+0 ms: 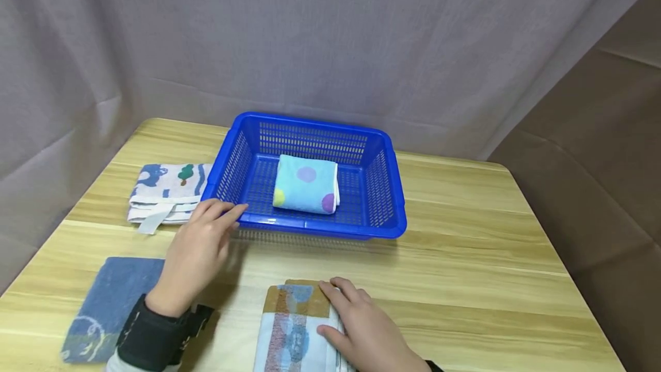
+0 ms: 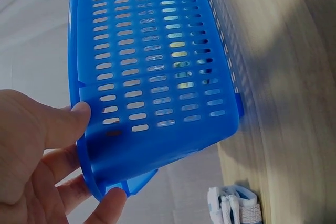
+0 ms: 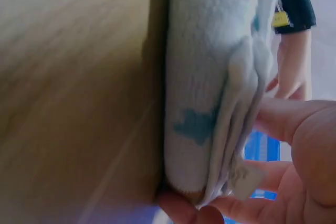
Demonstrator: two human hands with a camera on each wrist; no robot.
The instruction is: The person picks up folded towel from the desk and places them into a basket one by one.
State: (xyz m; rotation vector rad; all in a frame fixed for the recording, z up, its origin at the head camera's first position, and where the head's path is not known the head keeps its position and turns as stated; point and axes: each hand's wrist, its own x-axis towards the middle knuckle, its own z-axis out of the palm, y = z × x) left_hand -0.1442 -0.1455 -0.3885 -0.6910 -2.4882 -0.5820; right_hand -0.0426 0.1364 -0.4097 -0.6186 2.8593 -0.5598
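My left hand [image 1: 198,245] grips the near left corner of a blue plastic basket [image 1: 325,225]. In the left wrist view its thumb lies on the outer wall and its fingers go over the rim. Inside the basket sits a folded light-blue towel [image 1: 304,182] with coloured dots. My right hand [image 1: 369,326] is at the right side of a folded white, brown and blue towel [image 1: 296,332] in front of the basket. In the right wrist view the thumb is on its upper layers, while fingertips [image 3: 181,208] curl round its far end.
Left of the basket lies a folded white towel [image 1: 170,182] with blue and green figures and a pale tag. A folded blue towel [image 1: 113,303] lies at the front left, partly behind the left forearm. Grey curtain [image 1: 330,45] hangs behind the wooden table [image 1: 480,257].
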